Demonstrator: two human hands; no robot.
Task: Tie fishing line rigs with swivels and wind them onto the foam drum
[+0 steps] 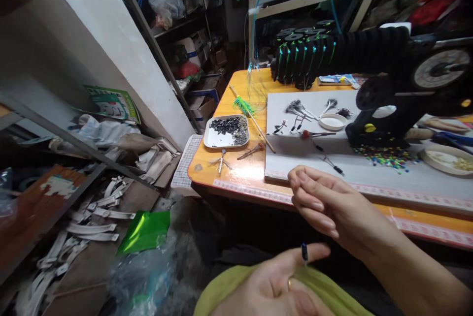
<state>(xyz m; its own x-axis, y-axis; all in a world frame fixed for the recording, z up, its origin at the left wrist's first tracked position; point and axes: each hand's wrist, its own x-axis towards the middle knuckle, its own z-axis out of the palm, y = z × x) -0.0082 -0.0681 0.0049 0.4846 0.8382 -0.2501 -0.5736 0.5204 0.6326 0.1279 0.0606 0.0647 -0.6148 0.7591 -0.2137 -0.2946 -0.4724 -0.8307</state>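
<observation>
My left hand is low in the view, palm up near my lap, and pinches a small dark tube-like piece at its fingertips. My right hand hovers just above it at the table's front edge, fingers curled loosely together; whether it holds a thin line or anything else I cannot make out. Beyond my hands lies a white work board with small hooks, swivels and rigged pieces scattered on it.
A white tray of small black parts sits on the orange table at left. A round white lid, coloured beads, a black winding machine and black spools are behind. Cluttered shelves and floor at left.
</observation>
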